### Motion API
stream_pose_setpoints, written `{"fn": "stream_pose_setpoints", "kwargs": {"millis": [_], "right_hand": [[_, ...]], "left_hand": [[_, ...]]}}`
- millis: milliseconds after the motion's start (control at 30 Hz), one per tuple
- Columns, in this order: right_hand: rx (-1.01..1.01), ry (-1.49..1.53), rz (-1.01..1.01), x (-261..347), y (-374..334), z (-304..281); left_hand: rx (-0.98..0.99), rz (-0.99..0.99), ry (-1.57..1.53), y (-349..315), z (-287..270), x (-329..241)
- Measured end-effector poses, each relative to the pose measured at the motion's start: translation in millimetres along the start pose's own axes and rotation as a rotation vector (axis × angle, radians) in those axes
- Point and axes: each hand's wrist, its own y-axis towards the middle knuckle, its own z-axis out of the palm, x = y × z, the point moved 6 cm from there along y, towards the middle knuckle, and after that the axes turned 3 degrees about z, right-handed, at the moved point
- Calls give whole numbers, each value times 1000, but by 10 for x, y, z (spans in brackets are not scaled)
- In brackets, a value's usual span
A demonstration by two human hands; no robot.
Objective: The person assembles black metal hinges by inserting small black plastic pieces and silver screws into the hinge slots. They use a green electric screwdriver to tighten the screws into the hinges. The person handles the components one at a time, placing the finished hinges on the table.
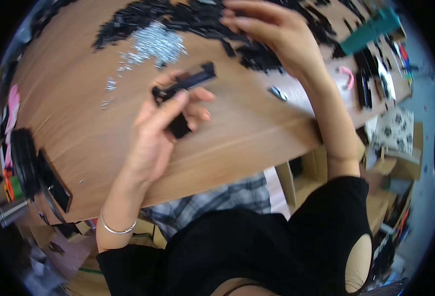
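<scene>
L hand (160, 117) grips blk part (197, 77) – R hand (281, 32) nr blk pcs (190, 17).

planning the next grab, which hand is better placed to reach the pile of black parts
Probably the right hand: it is close to the black parts, with nothing clearly visible in its blurred grasp. The left hand holds a black pistol-shaped piece.

No words, numbers or signs are showing legibly anywhere. On the right, a white patterned thing (397, 129) is showing dark blotches without readable lettering.
</scene>
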Motion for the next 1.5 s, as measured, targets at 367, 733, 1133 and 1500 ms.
{"fn": "stream_pose_setpoints", "kwargs": {"millis": [367, 733, 1133, 1500], "right_hand": [[-45, -73, -75, 200, -221, 179], [185, -180, -280, 373, -506, 729], [43, -208, -482, 508, -662, 821], [4, -131, -542, 503, -644, 751]], "left_hand": [[-130, 151, 41, -3, -107, 10], [-76, 490, 420, -114, -4, -201], [-122, 828, 621, -257, 61, -362], [-177, 835, 600, -299, 153, -323]]}}
